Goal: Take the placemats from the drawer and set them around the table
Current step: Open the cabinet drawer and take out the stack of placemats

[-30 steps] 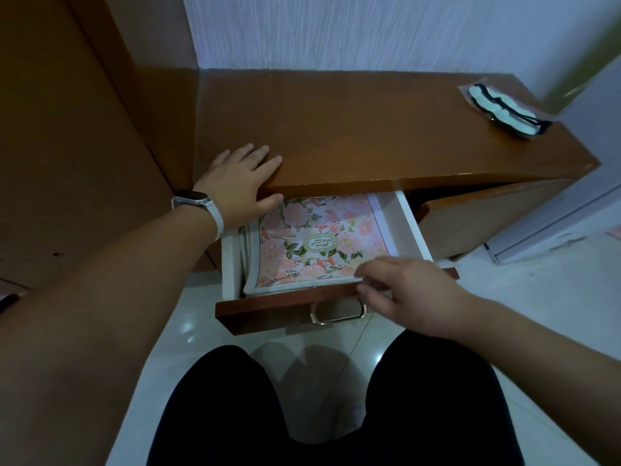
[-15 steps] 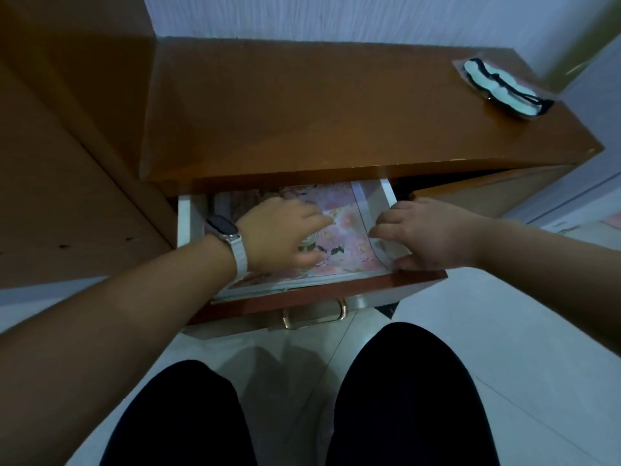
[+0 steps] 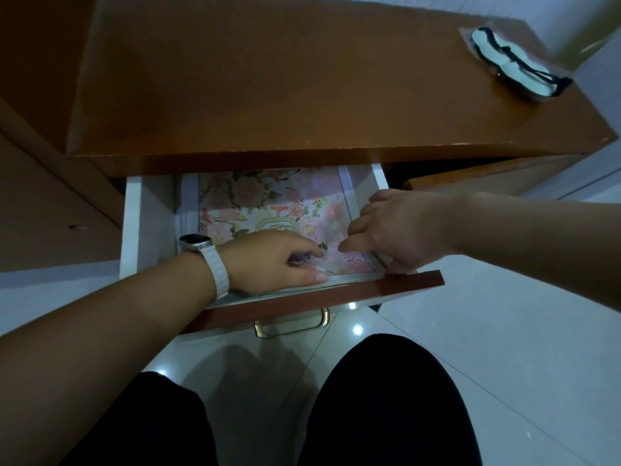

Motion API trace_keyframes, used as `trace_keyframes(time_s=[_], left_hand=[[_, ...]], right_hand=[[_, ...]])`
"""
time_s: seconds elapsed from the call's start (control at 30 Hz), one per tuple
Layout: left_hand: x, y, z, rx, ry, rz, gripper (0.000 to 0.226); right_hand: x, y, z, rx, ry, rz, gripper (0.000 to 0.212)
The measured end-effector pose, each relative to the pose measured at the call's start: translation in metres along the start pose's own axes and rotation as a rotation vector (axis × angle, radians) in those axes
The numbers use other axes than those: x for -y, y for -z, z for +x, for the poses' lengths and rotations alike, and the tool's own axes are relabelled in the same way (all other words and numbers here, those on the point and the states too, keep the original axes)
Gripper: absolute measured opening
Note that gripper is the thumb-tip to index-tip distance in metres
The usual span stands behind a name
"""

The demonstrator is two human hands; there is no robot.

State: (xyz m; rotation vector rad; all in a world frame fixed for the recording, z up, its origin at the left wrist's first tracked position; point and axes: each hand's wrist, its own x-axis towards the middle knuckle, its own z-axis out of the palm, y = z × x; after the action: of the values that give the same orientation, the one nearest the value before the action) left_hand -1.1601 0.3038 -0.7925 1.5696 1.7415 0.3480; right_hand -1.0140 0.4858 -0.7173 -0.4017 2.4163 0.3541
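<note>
Hands: both reach down into the open drawer point(image 3: 131, 223) and onto the placemats point(image 3: 268, 203); I judge this to be the lifting-out step, with nothing yet set out.
Left hand point(image 3: 275, 260): lies on the near part of the top mat, fingers bent onto the print and pointing right, thumb along the near edge. I cannot tell whether it pinches the mat or only presses it. It probably steadies the stack while the other side comes up.
Watch point(image 3: 196, 243): white strap, on the left wrist, over the drawer's near left.
Mats: pink floral sheets with pale borders lie flat in the drawer's middle and right, leaving a bare white strip on the left. Their number cannot be told.
Right hand point(image 3: 400, 230): fingers curl over the mats' right edge near the near right corner and tuck down beside the drawer's right wall, grasping that edge. The gap there gives the fingers a way under.
Front: the brass handle point(image 3: 324, 319) hangs untouched on the near face.
Bench point(image 3: 268, 79): its brown top overhangs the drawer's far part, so the mats probably have to slide nearward before rising.
Packet point(image 3: 517, 67): a pale strapped item in clear wrap at the far right of the bench, well apart.
Table: not in view.
</note>
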Motion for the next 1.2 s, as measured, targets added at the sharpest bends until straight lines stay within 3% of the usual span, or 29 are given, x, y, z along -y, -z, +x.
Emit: trace_keyframes(time_s=[0.3,0.5,0.73,0.93,1.2], left_hand=[[0.000,-0.011,-0.005,0.190,0.088,-0.101,0.062],[-0.004,-0.014,-0.009,0.206,0.076,-0.117,0.056],[-0.017,-0.015,-0.004,0.143,0.018,0.017,0.051],[-0.009,-0.018,-0.003,0.122,0.023,-0.065,0.034],[0.002,-0.017,-0.002,0.228,0.040,-0.226,0.044]], right_hand=[[0.007,-0.015,0.014,0.027,0.057,0.053,0.068],[0.011,-0.023,0.014,0.028,0.028,0.115,0.069],[0.017,-0.028,0.008,0.017,0.013,0.122,0.053],[0.017,-0.030,0.010,0.036,0.038,0.101,0.020],[0.017,-0.025,0.012,0.069,0.033,0.163,0.026]])
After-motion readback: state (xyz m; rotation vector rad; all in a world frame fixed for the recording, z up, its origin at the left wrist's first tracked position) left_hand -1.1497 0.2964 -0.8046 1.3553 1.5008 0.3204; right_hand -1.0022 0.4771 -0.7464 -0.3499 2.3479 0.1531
